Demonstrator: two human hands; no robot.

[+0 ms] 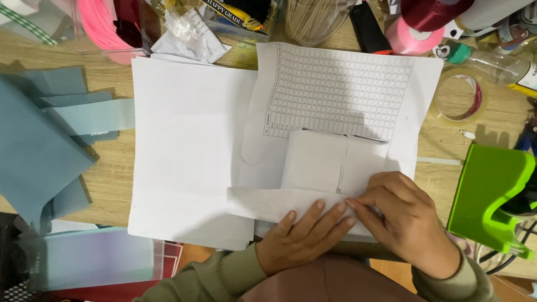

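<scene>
Overhead, head view only: both hands work a folded white paper sheet (313, 184) lying near the front edge of the pale wooden tabletop (106, 184), on top of a large blank white sheet (184, 145) and a printed grid-table sheet (341, 89). Left hand (305, 235) lies nearly flat, fingers extended and close together, palm down, pressing the lower folded flap; it grips nothing, only pins the paper. Right hand (400, 218) is curled, fingertips bunched at the fold line just beside the left fingertips, apparently pinching or creasing the flap edge; whether paper sits between thumb and fingers cannot be told. Judgement: the crease comes cleanest if the flat hand holds the flap firm while the other runs along the edge, corners aligned first. Both wrists enter from the bottom, olive-green sleeves (224, 277) showing, forearms angled inward. Surroundings: grey-blue paper pieces (39, 140) left, a bright green plastic tool (489, 196) right, a clear tape roll (460, 95) and pink ribbon spool (413, 38) upper right, a pink ribbon coil (98, 25) upper left.
</scene>
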